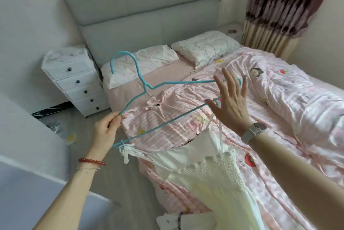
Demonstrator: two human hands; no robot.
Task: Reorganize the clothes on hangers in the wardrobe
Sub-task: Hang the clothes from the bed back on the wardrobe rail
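Observation:
A thin blue hanger [141, 81] is held up over the bed, its hook pointing up and left. My left hand [107, 129] pinches the hanger's left shoulder between thumb and fingers. A pale cream strappy dress [210, 172] hangs from the hanger; one strap is tied at its lower left corner, another thin strap runs up toward the right end. My right hand [229, 99], wearing a watch, is spread with straight fingers in front of the hanger's right end, which it partly hides.
Below lies a bed with a pink striped cartoon-print duvet [270, 110], two pillows [204, 47] and a grey headboard [145, 10]. A white drawer unit [74, 79] stands left of the bed. Striped curtains [279, 10] hang at the right. Small litter lies on the grey floor [119, 192].

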